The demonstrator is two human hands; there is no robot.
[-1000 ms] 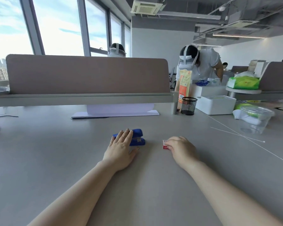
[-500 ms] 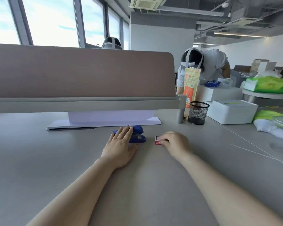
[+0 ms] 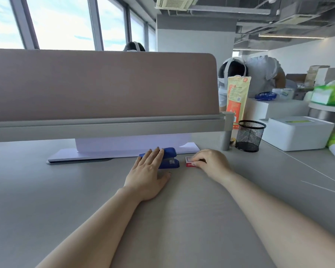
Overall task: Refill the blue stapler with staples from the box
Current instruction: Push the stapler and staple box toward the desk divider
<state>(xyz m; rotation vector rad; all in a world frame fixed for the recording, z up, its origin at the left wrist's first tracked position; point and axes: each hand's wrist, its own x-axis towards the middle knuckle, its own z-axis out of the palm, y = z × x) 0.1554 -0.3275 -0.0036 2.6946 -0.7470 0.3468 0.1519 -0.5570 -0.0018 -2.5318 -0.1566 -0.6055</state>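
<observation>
The blue stapler lies shut on the grey desk, just in front of the partition's foot. My left hand lies over its left half, with straight fingers across the top and the thumb on the desk at its near side. A small red and white staple box sits flat on the desk just right of the stapler. My right hand has its curled fingertips pinched on the box's right side. The box looks closed.
A brown desk partition stands right behind the stapler, with white paper under it. To the right are a black mesh pen cup and a white box. A person bends over the neighbouring desk.
The view has moved forward and lower toward the partition. My right hand with the staple box sits closer to the stapler than before. My left hand has stayed on the stapler.
</observation>
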